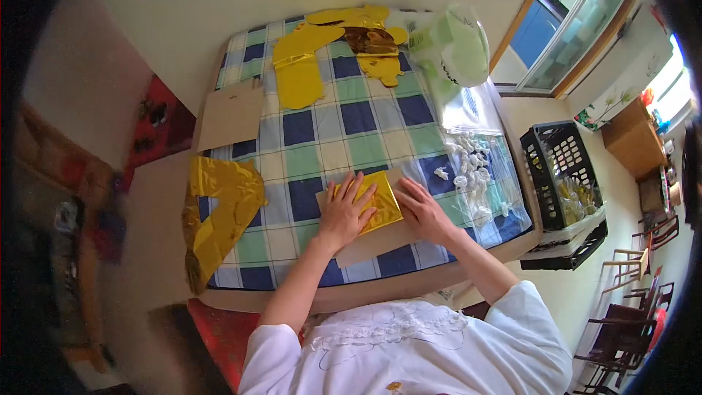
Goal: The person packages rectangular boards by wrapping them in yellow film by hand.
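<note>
Under the left hand, its fingers open and spread, lies a folded gold foil on brown cardboard; at the foil's right edge rests the right hand, fingers extended, gripping nothing; right of those fingers sit white bundles, left of the other hand crumpled gold film; beyond the fingers, on the checked cloth, lie yellow-gold shapes and a clear bag.

No text can be read; the dark lettering on the translucent plastic bag at the far right corner of the checked surface is too blurred.
</note>
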`<state>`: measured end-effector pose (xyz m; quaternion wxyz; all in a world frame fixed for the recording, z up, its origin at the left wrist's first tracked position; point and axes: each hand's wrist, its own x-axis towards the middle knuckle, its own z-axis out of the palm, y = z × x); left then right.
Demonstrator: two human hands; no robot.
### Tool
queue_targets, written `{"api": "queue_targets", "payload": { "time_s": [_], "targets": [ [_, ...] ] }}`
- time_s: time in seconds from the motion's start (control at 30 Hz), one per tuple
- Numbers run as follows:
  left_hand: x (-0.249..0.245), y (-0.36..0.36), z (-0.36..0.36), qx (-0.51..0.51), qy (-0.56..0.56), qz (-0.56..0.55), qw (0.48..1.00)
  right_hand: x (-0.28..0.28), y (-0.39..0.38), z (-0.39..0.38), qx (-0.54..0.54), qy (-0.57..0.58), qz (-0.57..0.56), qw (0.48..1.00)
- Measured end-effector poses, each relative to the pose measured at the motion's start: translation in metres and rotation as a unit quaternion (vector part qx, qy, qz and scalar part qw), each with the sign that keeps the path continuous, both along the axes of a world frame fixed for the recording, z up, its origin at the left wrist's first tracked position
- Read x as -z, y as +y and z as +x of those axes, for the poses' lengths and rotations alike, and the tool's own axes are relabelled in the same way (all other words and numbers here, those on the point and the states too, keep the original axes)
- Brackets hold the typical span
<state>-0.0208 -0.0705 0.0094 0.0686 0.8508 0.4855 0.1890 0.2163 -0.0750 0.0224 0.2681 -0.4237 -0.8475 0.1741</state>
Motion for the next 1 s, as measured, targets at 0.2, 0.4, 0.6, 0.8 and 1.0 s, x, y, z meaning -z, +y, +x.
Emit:
{"api": "queue_targets", "payload": {
  "time_s": [0.2, 0.4, 0.6, 0.8, 1.0],
  "targets": [
    [0.000, 0.001, -0.001, -0.003, 0.000, -0.008, 1.000, -0.008, 0.030, -0.011, 0.133, 0.003, 0.004, 0.991],
    [0.006, 0.002, 0.001, -0.003, 0.023, -0.016, 1.000, 0.016, 0.068, -0.025, 0.217, 0.037, -0.037, 0.975],
    [0.008, 0.000, 0.003, 0.006, 0.007, -0.013, 1.000, 0.023, 0.068, -0.068, 0.279, 0.069, 0.093, 0.953],
    [-0.001, -0.001, 0.004, 0.006, 0.044, -0.027, 0.999, 0.003, 0.058, -0.050, 0.229, 0.157, -0.013, 0.961],
    [0.011, 0.007, 0.001, -0.030, -0.275, -0.027, 0.961, -0.012, 0.048, -0.082, 0.043, 0.035, 0.115, 0.992]
  ]
}}
